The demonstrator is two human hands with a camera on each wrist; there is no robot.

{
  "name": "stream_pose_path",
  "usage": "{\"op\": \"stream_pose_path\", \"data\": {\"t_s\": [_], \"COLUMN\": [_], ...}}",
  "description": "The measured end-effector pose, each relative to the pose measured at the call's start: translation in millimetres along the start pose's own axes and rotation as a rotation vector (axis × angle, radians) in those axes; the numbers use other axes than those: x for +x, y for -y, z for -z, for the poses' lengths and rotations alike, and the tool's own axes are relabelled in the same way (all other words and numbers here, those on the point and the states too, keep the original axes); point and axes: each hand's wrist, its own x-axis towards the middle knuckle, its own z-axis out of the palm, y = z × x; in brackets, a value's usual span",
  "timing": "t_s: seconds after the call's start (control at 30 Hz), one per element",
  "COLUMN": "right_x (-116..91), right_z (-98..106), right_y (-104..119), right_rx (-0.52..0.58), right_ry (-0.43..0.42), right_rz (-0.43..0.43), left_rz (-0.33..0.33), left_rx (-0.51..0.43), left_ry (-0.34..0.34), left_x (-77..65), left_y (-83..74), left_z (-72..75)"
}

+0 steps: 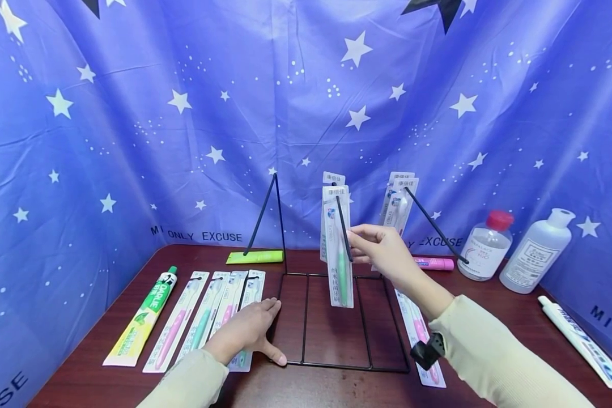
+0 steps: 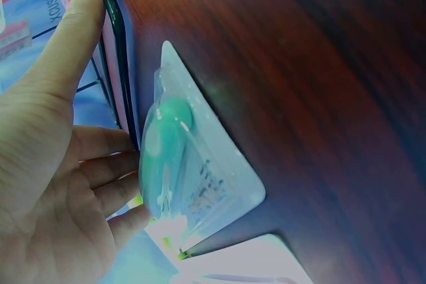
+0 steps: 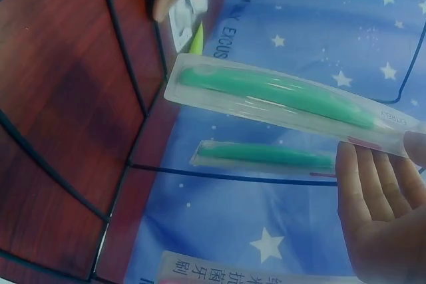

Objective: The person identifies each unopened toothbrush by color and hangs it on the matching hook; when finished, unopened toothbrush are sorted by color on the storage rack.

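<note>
My right hand (image 1: 382,249) pinches the edge of a packaged green toothbrush (image 1: 342,272), which hangs upright at the middle prong of a black wire rack (image 1: 347,368). In the right wrist view the thumb and fingers meet on this toothbrush pack (image 3: 266,94). Behind it hangs another green toothbrush pack (image 3: 266,155). My left hand (image 1: 250,328) rests at the rack's front left corner, thumb stretched toward the front bar and fingers along the left side. Right beside those fingers lies a green toothbrush pack (image 2: 170,144) on the table.
More toothbrush packs (image 1: 170,334) lie left of the rack, by a Darlie toothpaste tube (image 1: 143,320). Others (image 1: 405,198) hang at the right prong. A pink-handled pack (image 1: 430,362) lies right of the base. Further right stand two bottles (image 1: 484,249) and a white tube (image 1: 583,343).
</note>
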Motion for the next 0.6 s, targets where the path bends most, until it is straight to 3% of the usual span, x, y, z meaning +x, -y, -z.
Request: {"op": "stream_pose_path", "data": {"t_s": [0.6], "right_x": [29], "right_z": [-8], "right_y": [-5], "right_rx": [-0.030], "right_ry": [-0.083], "right_rz": [0.009], "left_rz": [-0.013], "left_rx": [-0.011], "left_ry": [0.001], "left_x": [-1.1], "left_y": [-0.5], "left_z": [1.9]}}
